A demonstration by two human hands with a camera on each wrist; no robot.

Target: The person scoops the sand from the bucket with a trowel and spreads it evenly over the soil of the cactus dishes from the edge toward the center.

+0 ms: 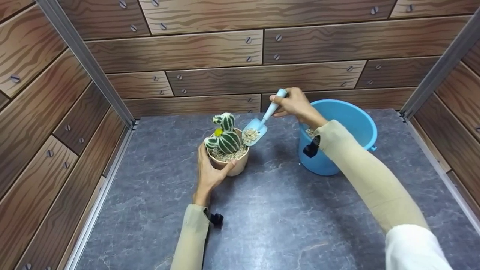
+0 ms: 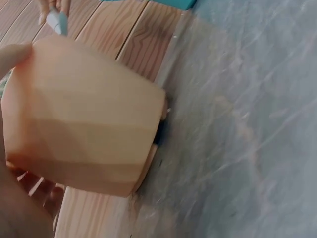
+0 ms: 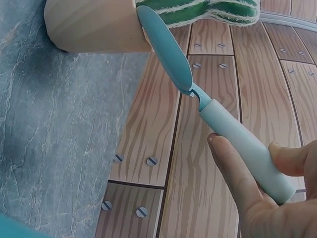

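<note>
My left hand [image 1: 210, 170] grips the side of a beige plant pot [image 2: 84, 114], thumb on the near side and fingers around the left. In the pot, a striped green cactus [image 1: 228, 141] with a yellow flower [image 1: 218, 132] stands in pale gravel [image 1: 232, 154]. My right hand [image 1: 296, 104] holds a light blue trowel [image 3: 168, 52] by its handle, thumb and fingers around it. The trowel's scoop carries a small heap of gravel [image 1: 250, 135] and slants down to the pot's right rim, overlapping it in the head view.
A blue bucket [image 1: 325, 165] stands at the right, beneath my right forearm, with some gravel showing inside. The grey marbled tabletop [image 1: 157, 195] is bounded by wood-patterned panels [image 1: 210, 48] at the back and both sides, with metal strips [image 1: 93, 71] at the corners.
</note>
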